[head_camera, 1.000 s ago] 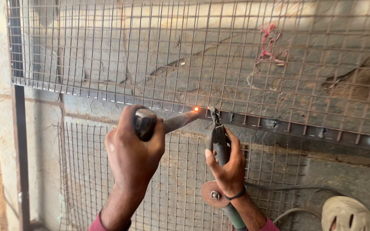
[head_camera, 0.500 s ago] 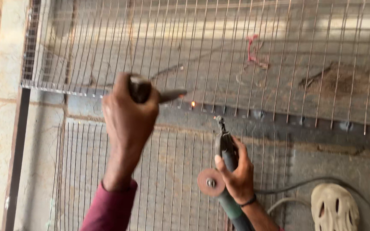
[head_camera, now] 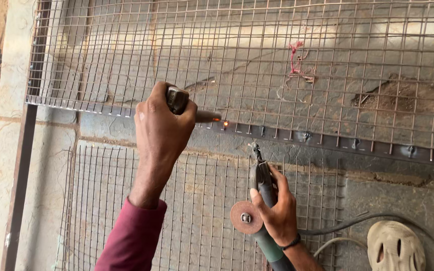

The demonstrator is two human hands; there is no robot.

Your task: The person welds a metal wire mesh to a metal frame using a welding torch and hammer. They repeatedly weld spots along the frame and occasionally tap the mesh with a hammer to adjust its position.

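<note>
My left hand (head_camera: 160,125) is closed around a welding electrode holder (head_camera: 177,98). Its rod points right to a small orange glowing spot (head_camera: 225,123) where the upper wire mesh (head_camera: 277,65) meets a flat steel bar (head_camera: 327,146). My right hand (head_camera: 279,211) is lower, over a second mesh panel (head_camera: 197,200). It grips a green angle grinder with its round disc (head_camera: 245,217) facing me, together with a plier-like tool (head_camera: 259,168) that points up toward the bar.
A dark steel frame post (head_camera: 21,175) runs down the left side. Cables (head_camera: 347,223) and a pale perforated shoe (head_camera: 395,246) lie at the lower right. Red thread (head_camera: 295,60) hangs in the upper mesh. Bare stone and dirt lie behind.
The bright weld arc has faded to a small glow. My right hand with the grinder and pliers has dropped away from the bar. The view has shifted.
</note>
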